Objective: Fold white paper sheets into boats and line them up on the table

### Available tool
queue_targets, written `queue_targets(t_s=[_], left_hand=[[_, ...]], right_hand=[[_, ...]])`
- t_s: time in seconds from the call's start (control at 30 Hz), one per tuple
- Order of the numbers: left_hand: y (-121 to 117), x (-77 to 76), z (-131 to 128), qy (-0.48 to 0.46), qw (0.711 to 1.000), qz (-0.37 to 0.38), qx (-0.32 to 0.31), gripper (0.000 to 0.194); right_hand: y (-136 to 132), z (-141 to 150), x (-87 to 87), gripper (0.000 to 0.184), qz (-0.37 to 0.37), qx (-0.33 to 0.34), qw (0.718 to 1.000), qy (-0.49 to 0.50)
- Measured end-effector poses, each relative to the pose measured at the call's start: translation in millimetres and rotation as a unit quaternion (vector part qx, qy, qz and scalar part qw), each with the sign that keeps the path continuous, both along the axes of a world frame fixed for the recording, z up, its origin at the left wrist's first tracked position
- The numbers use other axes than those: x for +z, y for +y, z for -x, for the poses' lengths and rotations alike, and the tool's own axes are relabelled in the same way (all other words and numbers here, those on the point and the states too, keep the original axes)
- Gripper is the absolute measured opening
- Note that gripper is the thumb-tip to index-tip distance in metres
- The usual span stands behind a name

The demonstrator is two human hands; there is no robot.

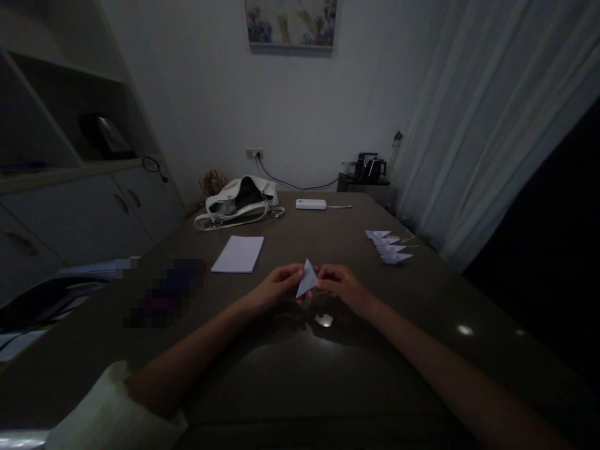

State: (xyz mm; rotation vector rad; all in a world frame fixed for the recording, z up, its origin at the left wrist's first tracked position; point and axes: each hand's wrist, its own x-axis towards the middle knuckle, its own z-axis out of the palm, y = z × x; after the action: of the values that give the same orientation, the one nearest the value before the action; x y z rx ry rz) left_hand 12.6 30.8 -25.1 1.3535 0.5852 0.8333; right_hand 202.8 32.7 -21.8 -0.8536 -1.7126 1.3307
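A small folded piece of white paper (pixel 307 280), roughly triangular with a point at the top, is held just above the table between both hands. My left hand (pixel 282 282) pinches its left side, thumb in front and fingers partly hidden behind. On the other side my right hand (pixel 341 284) grips the right edge with thumb and fingers closed. A stack of white paper sheets (pixel 238 254) lies beyond my left hand. Several folded white paper shapes (pixel 394 257), pointed at their ends, stand in a row to the right.
The dark glossy table (pixel 290 369) reflects my hands. At its far side lie a white handbag (pixel 244 199) and a white power bank (pixel 310 204) with a short cable. A blurred dark item (pixel 173 287) lies at left. Kettles (pixel 370 167) stand past the far right corner.
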Motion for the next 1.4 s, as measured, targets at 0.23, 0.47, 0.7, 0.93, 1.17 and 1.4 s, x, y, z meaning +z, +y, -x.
queue_targets(t_s=[0.23,0.47,0.7,0.93,1.17,1.4], left_hand=[[2.4,0.9,1.7,0.021,0.998,-0.028,0.046,0.044],[8.2,-5.3,1.3,0.125,0.984,-0.084,0.089,0.048],[5.5,-5.7,-0.3,0.14,0.983,-0.101,0.059,0.044],[4.4,-3.1,-0.8,0.134,0.983,-0.106,0.068,0.041],[4.8,-5.1,-1.1,0.118,0.987,-0.083,0.076,0.047],[2.4,-2.3,-2.3,0.083,0.99,-0.067,0.091,0.046]], right_hand=[[3.8,2.9,-5.7,0.019,-0.012,-0.022,1.0,-0.009],[5.0,3.9,-9.6,0.023,-0.058,-0.076,0.995,-0.022],[5.5,3.1,-11.9,0.022,-0.103,-0.078,0.99,-0.052],[5.7,2.1,-9.4,0.018,-0.119,-0.089,0.987,-0.062],[2.8,2.4,-8.5,0.013,-0.121,-0.095,0.986,-0.067],[4.6,2.1,-7.9,0.017,-0.038,-0.066,0.997,-0.019]])
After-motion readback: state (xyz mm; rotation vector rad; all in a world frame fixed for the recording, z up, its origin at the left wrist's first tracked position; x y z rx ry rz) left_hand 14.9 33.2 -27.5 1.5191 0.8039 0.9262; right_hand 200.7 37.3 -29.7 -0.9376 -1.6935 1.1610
